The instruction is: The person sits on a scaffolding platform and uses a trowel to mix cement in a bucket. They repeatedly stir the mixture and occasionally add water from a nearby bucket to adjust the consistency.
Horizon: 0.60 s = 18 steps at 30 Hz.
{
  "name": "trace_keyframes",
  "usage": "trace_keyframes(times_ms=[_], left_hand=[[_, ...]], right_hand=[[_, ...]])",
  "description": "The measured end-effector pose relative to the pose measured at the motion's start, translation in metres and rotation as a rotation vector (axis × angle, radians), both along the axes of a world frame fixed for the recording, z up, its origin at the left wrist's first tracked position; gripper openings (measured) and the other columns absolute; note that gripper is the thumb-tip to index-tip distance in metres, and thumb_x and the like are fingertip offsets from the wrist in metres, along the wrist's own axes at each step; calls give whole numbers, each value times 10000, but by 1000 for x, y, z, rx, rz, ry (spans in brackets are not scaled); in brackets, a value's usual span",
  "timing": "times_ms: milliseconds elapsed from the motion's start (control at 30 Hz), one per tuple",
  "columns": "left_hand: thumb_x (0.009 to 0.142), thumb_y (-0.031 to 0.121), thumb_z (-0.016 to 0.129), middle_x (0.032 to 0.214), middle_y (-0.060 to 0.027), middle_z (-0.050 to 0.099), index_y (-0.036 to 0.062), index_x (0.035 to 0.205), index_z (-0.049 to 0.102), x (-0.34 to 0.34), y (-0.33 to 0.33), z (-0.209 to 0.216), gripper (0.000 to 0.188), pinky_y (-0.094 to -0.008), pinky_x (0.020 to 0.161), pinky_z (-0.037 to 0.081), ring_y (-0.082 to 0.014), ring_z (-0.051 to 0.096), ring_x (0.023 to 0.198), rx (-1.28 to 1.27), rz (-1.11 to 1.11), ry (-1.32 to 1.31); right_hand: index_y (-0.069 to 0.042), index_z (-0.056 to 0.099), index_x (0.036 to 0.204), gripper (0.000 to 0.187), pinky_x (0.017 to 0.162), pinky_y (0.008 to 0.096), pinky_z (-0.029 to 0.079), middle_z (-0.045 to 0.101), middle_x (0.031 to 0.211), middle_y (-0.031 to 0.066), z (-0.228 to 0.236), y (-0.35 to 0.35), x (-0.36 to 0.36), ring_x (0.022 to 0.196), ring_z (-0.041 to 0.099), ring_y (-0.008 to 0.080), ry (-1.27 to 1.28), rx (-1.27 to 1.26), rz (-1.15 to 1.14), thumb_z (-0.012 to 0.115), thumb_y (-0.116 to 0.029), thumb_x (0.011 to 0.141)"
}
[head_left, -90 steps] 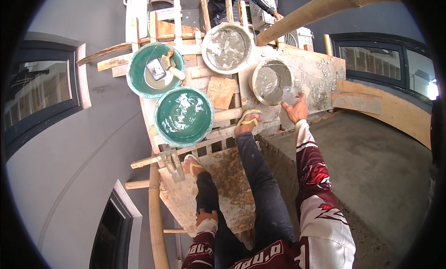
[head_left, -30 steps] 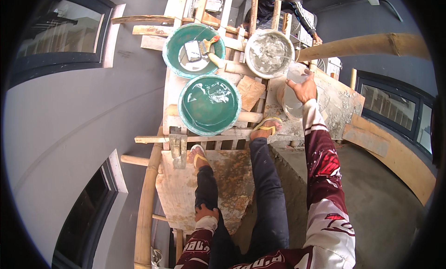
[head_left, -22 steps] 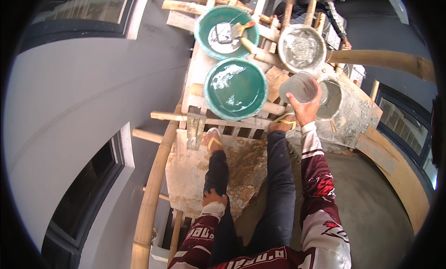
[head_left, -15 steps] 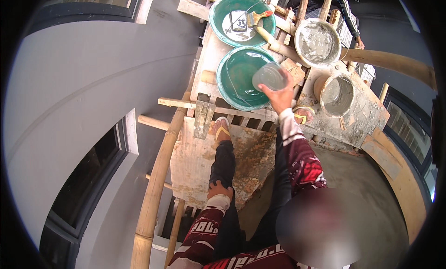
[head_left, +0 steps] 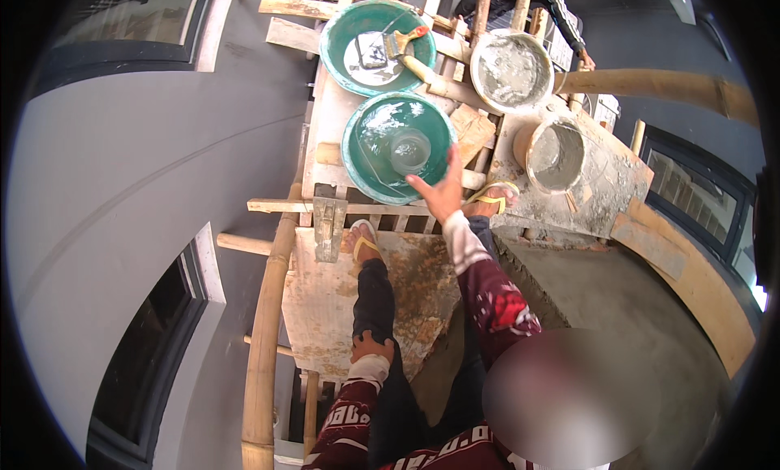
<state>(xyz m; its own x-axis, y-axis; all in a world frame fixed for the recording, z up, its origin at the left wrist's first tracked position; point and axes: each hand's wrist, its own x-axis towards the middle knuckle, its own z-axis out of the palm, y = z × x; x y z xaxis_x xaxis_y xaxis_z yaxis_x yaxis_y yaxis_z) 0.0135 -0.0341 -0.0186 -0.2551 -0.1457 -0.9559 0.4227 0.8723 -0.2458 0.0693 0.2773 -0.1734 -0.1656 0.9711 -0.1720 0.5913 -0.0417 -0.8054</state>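
Just over the near right rim of a green basin (head_left: 352,171) of water, my right hand (head_left: 440,192) is open, thumb and fingers apart, holding nothing. A clear plastic tub (head_left: 410,151) sits in the water, apart from the hand. My left hand (head_left: 372,348) lies over my left leg near the knee, its fingers spread on the dark trousers with nothing in them. Behind the basin, a second green basin (head_left: 329,60) contains a dark rectangular object (head_left: 372,51) on a white patch. A paintbrush (head_left: 398,43) with a red-tipped handle lies across its right side.
Two buckets of grey mortar (head_left: 512,72) (head_left: 556,155) stand at right. A mortar-smeared flat tool (head_left: 328,229) lies near my left foot. Bamboo poles (head_left: 268,332) and planks (head_left: 280,205) form scaffolding beside the grey wall (head_left: 122,169). A co-worker's hand (head_left: 586,60) shows at far right.
My right hand has let go of the clear tub, which now sits in the basin's water. The whole view has shifted, moving the scene leftward. My left hand stays on my leg.
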Motion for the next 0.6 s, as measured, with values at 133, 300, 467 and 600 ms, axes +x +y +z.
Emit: trace_keyframes(times_ms=[133, 300, 467, 600], left_hand=[[745, 380, 675, 1229, -238, 525, 86, 1284, 487, -18, -50, -81, 642, -463, 973, 408, -400, 472, 1168, 398, 152, 139], [734, 353, 706, 1181, -223, 545, 41, 1250, 471, -86, -19, -205, 648, -467, 948, 423, -390, 507, 1127, 409, 123, 336], [720, 357, 748, 1249, -218, 499, 45, 1314, 365, -119, 39, -269, 773, -487, 962, 417, -387, 494, 1154, 420, 144, 408], [758, 339, 727, 1256, -238, 492, 25, 1316, 338, -123, 74, -301, 749, -507, 955, 411, -393, 489, 1163, 497, 62, 356]], right_hand=[[43, 322, 1386, 819, 1055, 393, 324, 416, 1354, 218, 38, -40, 56, 1247, 426, 299, -1, -119, -46, 773, -206, 749], [16, 450, 1310, 579, 920, 362, 441, 565, 1183, 165, 32, -58, 120, 1081, 557, 257, -157, -268, -9, 688, -175, 818], [-1, 448, 1323, 530, 889, 354, 459, 577, 1154, 172, -29, 66, 47, 1033, 576, 258, -87, -44, 95, 634, -227, 882], [-47, 337, 1409, 703, 943, 411, 442, 531, 1271, 258, -65, 165, -24, 1137, 554, 394, -176, 68, 240, 590, -428, 876]])
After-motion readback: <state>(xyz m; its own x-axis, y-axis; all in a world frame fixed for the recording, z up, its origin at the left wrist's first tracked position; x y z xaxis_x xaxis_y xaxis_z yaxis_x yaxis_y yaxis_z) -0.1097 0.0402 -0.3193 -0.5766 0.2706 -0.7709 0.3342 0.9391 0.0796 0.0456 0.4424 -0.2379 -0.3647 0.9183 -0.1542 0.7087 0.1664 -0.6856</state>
